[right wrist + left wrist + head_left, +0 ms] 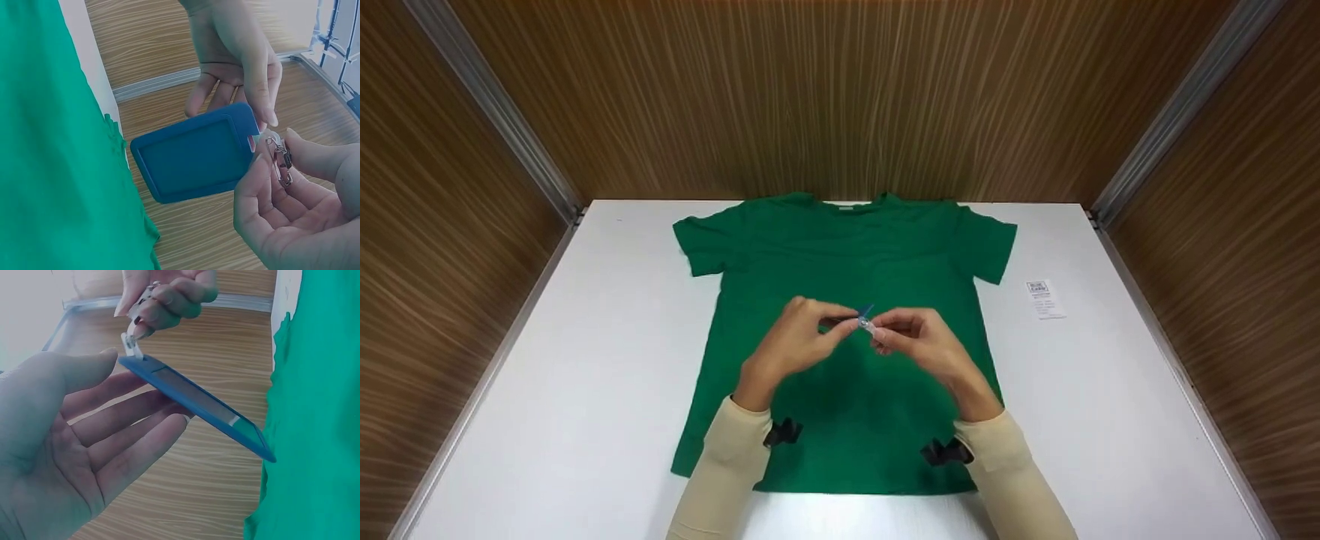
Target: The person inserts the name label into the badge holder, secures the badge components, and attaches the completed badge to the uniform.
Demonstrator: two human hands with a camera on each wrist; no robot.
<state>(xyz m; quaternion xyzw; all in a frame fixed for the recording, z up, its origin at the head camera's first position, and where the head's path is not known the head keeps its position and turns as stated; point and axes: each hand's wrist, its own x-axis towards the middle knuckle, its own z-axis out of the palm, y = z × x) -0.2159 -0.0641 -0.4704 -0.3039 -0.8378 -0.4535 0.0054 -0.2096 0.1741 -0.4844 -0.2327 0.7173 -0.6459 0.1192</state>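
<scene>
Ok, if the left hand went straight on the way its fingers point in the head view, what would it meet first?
Probably the clear clip strap on the blue badge holder the left hand pinches, then the right hand gripping that strap. Exact depth is hard to judge.

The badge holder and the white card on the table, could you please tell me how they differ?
Colour: the badge holder is blue; the card is white with dark print.
Pose: the badge holder is held up in the left hand; the card lies on the table.
Fittings: the badge holder has a clip attached; no clip shows on the card.
Both look flat and roughly rectangular.
</scene>
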